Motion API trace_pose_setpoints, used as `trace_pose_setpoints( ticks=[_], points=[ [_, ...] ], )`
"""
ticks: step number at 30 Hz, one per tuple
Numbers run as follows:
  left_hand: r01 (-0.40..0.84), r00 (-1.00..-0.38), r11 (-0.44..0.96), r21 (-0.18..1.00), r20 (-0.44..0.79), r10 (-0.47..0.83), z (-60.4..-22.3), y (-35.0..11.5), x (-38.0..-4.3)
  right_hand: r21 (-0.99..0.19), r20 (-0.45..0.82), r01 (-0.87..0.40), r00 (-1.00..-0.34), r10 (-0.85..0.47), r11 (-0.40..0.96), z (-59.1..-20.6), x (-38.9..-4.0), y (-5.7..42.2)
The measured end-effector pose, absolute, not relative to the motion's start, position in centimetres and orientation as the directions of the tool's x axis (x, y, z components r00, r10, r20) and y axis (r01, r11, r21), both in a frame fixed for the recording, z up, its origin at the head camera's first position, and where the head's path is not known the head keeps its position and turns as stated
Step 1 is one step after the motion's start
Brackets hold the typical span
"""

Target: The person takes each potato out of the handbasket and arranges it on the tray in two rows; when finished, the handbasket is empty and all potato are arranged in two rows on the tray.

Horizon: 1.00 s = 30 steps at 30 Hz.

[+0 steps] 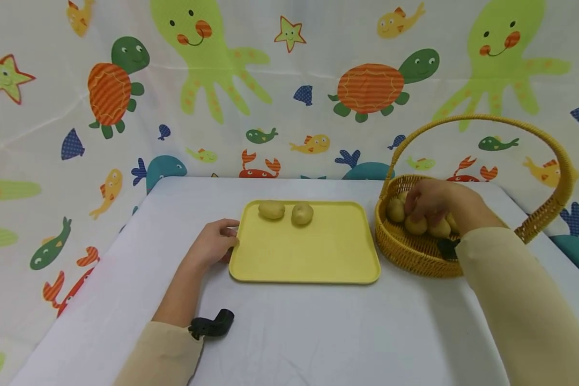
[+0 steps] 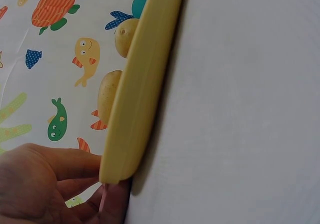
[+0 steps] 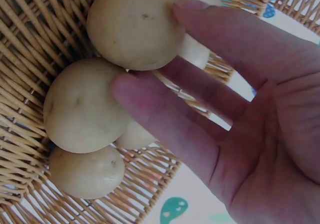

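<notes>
A yellow tray lies flat in the middle of the table. Two potatoes, one oblong and one rounder, sit near its far edge. My left hand holds the tray's left edge, the thumb and fingers on either side of the rim in the left wrist view. On the right stands a wicker basket with several potatoes inside. My right hand reaches into it, thumb and fingers spread and fairly straight beside an upper potato. One fingertip lies against another potato.
The basket's tall handle arches above my right forearm. A white cloth covers the table. Behind it hangs a curtain printed with sea animals. Black straps sit at my wrists.
</notes>
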State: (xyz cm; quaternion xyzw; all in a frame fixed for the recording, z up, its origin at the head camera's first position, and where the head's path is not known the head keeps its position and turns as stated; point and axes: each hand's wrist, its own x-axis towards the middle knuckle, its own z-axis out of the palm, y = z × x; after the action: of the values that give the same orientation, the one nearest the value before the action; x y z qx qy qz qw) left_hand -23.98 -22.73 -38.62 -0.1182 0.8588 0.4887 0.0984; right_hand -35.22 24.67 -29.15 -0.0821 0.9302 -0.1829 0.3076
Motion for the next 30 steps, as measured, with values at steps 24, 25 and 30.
trace_pose_setpoints(
  ticks=[24,25,30],
  points=[
    [-0.307,-0.95,0.498,0.811,-0.292,-0.111,-38.3,-22.7,-24.1,-0.45,-0.532,-0.037,-0.791,-0.301,0.892,-28.3,-35.0,24.8],
    [-0.308,-0.95,0.501,0.809,-0.292,-0.112,-38.3,-22.7,-24.1,-0.456,-0.528,-0.035,-0.794,-0.302,0.889,-28.2,-35.0,24.8],
    [-0.308,-0.95,0.505,0.806,-0.292,-0.114,-38.2,-22.6,-24.1,-0.478,-0.5,-0.054,-0.804,-0.323,0.877,-27.8,-34.9,24.6]
  ],
)
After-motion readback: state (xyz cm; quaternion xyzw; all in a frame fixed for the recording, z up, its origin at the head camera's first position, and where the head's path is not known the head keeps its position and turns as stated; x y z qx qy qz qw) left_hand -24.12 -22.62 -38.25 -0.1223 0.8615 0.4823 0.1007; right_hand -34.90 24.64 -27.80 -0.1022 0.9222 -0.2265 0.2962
